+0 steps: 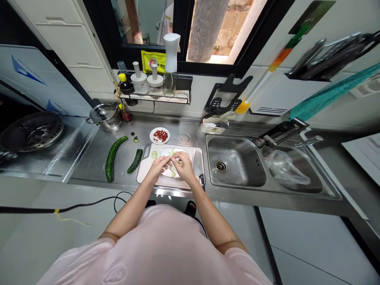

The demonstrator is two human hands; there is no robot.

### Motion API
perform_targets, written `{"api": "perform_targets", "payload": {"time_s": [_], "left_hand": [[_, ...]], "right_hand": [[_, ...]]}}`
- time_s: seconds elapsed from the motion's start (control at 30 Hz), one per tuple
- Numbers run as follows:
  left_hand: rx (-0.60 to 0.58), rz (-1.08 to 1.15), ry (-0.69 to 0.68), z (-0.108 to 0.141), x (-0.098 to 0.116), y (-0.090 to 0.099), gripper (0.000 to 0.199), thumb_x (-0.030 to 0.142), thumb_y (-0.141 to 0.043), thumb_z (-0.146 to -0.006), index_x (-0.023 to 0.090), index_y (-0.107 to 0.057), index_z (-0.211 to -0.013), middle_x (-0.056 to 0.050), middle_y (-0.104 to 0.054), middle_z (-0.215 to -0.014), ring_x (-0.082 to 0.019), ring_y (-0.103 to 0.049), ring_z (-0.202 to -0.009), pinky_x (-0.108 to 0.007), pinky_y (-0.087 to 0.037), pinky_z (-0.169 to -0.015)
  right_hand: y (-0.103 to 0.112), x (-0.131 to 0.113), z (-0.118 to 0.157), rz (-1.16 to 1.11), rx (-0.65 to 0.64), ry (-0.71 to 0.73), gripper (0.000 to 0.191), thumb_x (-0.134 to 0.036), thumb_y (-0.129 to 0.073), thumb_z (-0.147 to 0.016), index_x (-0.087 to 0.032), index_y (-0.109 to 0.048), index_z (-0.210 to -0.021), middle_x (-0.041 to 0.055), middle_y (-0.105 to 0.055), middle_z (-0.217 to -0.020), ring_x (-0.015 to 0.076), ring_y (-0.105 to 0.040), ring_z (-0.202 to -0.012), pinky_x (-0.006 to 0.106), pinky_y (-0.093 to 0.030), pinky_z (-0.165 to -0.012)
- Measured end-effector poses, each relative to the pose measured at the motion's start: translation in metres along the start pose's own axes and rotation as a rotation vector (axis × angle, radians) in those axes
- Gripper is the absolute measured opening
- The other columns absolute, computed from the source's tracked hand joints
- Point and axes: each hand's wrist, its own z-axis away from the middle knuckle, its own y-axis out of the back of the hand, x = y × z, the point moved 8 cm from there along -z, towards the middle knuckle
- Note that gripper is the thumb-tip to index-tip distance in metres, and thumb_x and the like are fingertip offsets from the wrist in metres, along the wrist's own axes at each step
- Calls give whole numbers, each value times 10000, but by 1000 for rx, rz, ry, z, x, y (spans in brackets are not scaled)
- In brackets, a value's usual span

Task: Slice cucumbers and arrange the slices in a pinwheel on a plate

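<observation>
left hand point(158, 168), right hand point(184, 166) | grip: both pinched, held item cannot tell | above cucumber slices point(172, 169) | on white plate point(166, 152) | atop cutting board point(196, 160)

Cucumber slices point(172, 168), thin, round, pale green, lying flat, loosely spread across white plate point(165, 152), some overlapping

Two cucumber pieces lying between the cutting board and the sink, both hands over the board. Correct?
Not quite: the long cucumber piece and the short cucumber piece lie left of the cutting board, on the far side from the steel sink. The head view shows this. The rest stands.
</observation>
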Motion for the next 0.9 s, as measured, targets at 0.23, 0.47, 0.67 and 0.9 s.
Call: {"api": "perform_targets", "payload": {"time_s": [0.23, 0.47, 0.67, 0.9], "left_hand": [[41, 75, -14, -2, -2, 5, 357, 439, -739, -619, 171, -619, -823, -20, -599, -781, -64, -533, -592, -150, -214, -409], [79, 41, -108, -3, 5, 9, 355, 372, -767, -593, 158, -618, -834, -15, -591, -734, -98, -564, -652, -169, -326, -486], [131, -35, -261, -1, 12, 12, 336, 345, -762, -599, 161, -602, -830, -5, -614, -738, -102, -572, -669, -224, -438, -652], [159, -112, -332, 3, 17, 9, 307, 306, -746, -622, 161, -594, -846, -2, -606, -711, -102, -568, -645, -221, -443, -633]], "right_hand": [[-3, 4, 3, 37, -23, -30, 149, -315, -514, -872, -229, -619, -811, 44, -629, -920, 205, -533, -971, 350, -396, -833], [-8, 14, 5, 20, -46, -60, 163, -314, -487, -881, -225, -609, -819, 45, -637, -890, 196, -547, -909, 329, -413, -799], [-13, 27, 10, -67, -56, -177, 206, -362, -491, -862, -207, -612, -804, 19, -646, -774, 160, -580, -732, 275, -441, -665], [-17, 41, 15, -209, -41, -312, 218, -397, -539, -822, -194, -607, -782, 3, -632, -705, 138, -568, -632, 238, -422, -580]]}}
